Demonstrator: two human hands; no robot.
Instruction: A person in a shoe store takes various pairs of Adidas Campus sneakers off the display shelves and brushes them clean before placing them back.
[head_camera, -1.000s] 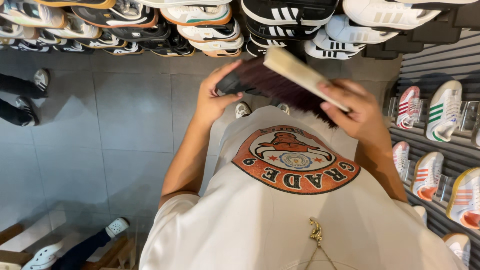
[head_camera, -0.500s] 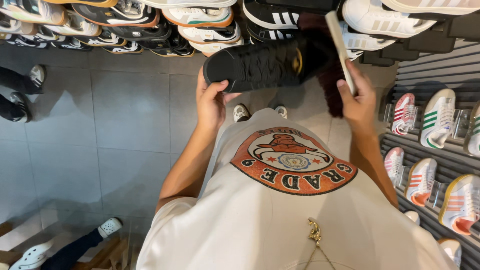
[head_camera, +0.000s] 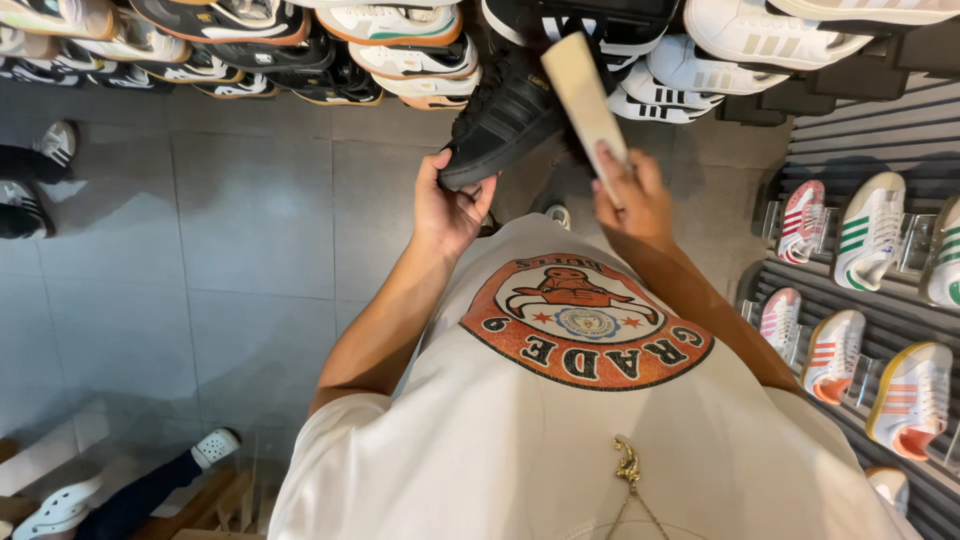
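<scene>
Overhead, the left hand (head_camera: 448, 205) grips a black shoe (head_camera: 505, 115) by its heel, while the right hand (head_camera: 630, 195) pinches a flat tan brush (head_camera: 585, 95) beside it.

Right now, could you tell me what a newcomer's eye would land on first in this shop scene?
Most striking is the black sneaker held up by its heel in the left hand, top centre. Beside it, the right hand grips a pale flat brush-like tool against the shoe. Rows of sneakers line the top, and striped sneakers on wall mounts fill the right.
</scene>
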